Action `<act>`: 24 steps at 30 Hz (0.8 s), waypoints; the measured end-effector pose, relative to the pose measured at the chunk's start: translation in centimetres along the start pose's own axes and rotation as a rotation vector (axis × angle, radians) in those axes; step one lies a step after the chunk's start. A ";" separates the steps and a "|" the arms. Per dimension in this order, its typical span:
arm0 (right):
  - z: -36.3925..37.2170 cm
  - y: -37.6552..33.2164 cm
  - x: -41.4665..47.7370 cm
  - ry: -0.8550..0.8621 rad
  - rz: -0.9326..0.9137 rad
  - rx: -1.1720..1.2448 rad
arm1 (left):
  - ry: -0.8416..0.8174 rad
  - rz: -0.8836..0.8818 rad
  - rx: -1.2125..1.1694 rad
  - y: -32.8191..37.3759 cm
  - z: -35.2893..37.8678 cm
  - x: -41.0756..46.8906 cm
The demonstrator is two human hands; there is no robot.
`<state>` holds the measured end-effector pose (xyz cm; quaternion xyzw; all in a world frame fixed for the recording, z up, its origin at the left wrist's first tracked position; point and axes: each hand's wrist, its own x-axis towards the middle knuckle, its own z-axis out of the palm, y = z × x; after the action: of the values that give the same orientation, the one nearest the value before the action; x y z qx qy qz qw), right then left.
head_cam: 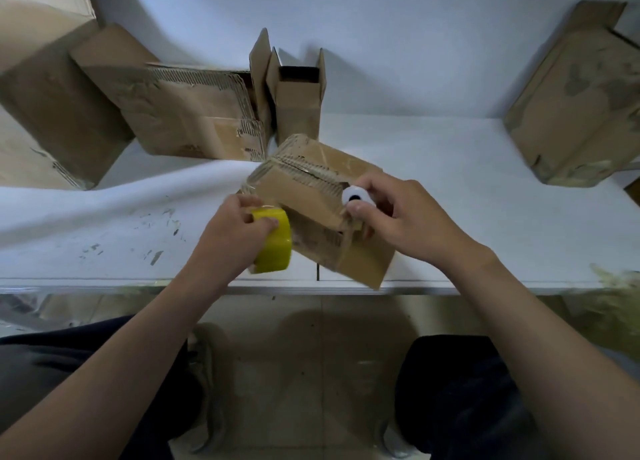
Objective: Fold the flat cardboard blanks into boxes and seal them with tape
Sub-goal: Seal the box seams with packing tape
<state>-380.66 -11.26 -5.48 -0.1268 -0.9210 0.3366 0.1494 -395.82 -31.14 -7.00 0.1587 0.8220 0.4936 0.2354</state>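
Now, left hand [239, 231]: fingers curl round tape roll [277, 248], box [311, 189] just rightward.
Right hand [401, 213]: fingers pinch white object [353, 194] atop box.
Box axis: diagonal.

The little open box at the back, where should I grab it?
Probably grip the little open box across its walls just under the open top, coming from the right: it stands upright, and a bigger box crowds its left side.
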 end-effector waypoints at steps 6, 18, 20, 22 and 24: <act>0.7 0.5 1.3 0.133 0.066 -0.042 | 0.138 0.068 0.142 0.3 -1.8 -1.8; 1.4 1.1 -0.7 0.101 0.133 -0.193 | 0.138 0.176 0.075 -0.7 1.2 -2.8; 2.0 1.0 -1.0 0.137 0.154 -0.185 | 0.176 0.179 0.081 -0.4 0.8 -1.9; 2.7 0.9 -0.8 0.153 0.149 -0.191 | 0.204 0.189 0.090 -0.1 0.5 -0.9; 3.5 0.7 -0.2 0.179 0.138 -0.192 | 0.212 0.178 0.080 0.3 0.1 0.4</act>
<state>-381.60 -12.85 -8.51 -0.2333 -0.9210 0.2436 0.1947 -396.04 -30.71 -6.87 0.1873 0.8439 0.4935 0.0961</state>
